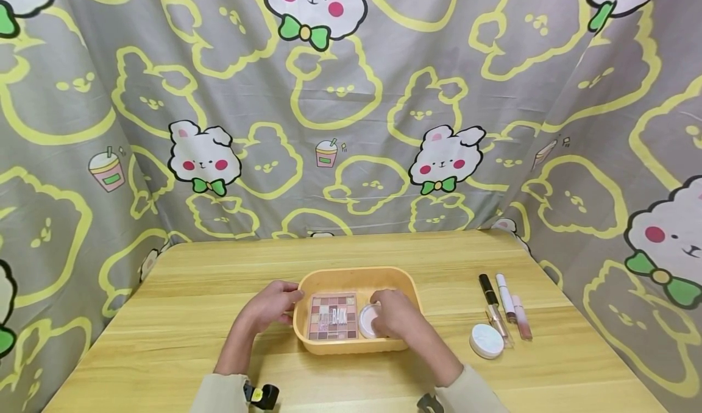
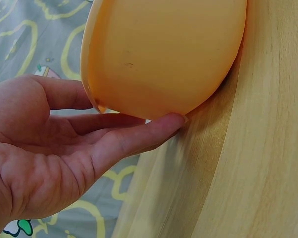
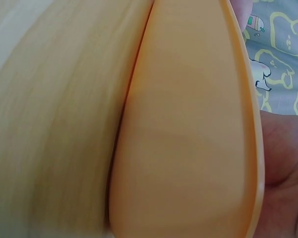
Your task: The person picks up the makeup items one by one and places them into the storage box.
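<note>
Holding the orange tray [image 1: 356,347] with the left hand [image 1: 271,306], the right hand [image 1: 393,315] at a round compact [image 1: 366,318] inside.
The left grip pinches the tray's end, thumb at the rim, fingers against the outer wall; the right grip bends over the compact, but whether it pinches I cannot tell. The compact is in the tray, just beside a palette [image 1: 333,318]. To the right, on the worktop [image 1: 192,309], lie a round case [image 1: 486,341] and some slim tubes [image 1: 504,295].

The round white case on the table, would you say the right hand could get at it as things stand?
Probably yes, once the right hand lifts out of the basket; nothing visible stands between the basket and the round white case.
</note>
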`<state>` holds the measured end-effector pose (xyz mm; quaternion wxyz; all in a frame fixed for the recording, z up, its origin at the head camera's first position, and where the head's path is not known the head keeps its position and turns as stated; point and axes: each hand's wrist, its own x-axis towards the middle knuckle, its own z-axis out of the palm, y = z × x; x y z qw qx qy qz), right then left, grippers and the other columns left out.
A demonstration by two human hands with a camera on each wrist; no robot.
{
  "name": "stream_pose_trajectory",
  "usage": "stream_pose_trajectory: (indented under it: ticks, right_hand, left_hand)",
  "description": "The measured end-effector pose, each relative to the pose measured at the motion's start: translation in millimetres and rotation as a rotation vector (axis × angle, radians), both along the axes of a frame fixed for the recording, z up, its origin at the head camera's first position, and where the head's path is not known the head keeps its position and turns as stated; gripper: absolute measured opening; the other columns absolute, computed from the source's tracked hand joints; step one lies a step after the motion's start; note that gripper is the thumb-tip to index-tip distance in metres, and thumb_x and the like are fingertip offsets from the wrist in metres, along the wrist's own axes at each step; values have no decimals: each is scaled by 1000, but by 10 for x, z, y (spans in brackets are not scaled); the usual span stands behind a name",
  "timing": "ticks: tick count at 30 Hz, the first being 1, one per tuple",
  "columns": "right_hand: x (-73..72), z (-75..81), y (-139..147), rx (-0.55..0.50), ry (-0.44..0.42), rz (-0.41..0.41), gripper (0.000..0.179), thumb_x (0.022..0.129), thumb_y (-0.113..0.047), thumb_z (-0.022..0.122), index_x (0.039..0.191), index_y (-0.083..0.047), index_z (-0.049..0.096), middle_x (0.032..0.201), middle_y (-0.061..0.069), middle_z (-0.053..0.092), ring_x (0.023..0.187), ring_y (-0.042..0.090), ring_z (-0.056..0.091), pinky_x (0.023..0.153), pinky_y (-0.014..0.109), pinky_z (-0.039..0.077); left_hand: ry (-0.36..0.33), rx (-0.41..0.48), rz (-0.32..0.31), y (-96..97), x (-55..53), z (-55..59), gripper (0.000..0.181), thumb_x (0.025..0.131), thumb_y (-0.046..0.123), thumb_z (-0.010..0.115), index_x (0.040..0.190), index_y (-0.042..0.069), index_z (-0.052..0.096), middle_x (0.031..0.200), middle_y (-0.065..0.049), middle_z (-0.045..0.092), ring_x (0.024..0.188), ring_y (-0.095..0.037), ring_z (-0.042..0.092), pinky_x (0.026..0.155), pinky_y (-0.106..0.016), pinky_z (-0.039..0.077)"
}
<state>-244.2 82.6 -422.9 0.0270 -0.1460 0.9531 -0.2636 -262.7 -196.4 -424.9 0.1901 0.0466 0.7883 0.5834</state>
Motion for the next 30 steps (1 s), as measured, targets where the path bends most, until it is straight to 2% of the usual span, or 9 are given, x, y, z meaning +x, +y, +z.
stream_pose_trajectory:
  ticks: [13, 21, 30]
  right_hand:
    - [20, 29, -6, -4, -34, -8, 45, 61, 6, 76, 105, 2, 71, 97, 18, 71, 79, 25, 56, 59, 30, 46]
    - [35, 47, -5, 26, -19, 17, 34, 64, 2, 79, 96, -1, 72, 93, 15, 71, 81, 25, 57, 64, 32, 48]
    - [50, 69, -9, 23, -14, 27, 31, 66, 1, 81, 96, 0, 72, 89, 14, 70, 80, 25, 57, 67, 34, 50]
  left_hand:
    - [4, 1, -6, 5, -7, -3, 44, 107, 14, 43, 138, -17, 49, 119, -27, 67, 103, -30, 70, 79, -41, 63]
    - [2, -1, 2, 11, 4, -3, 44, 107, 13, 43, 137, -17, 49, 119, -27, 66, 103, -30, 70, 79, -41, 63]
    - [7, 3, -14, 8, 8, 2, 44, 107, 13, 42, 138, -18, 48, 119, -28, 66, 102, -30, 70, 79, -41, 63]
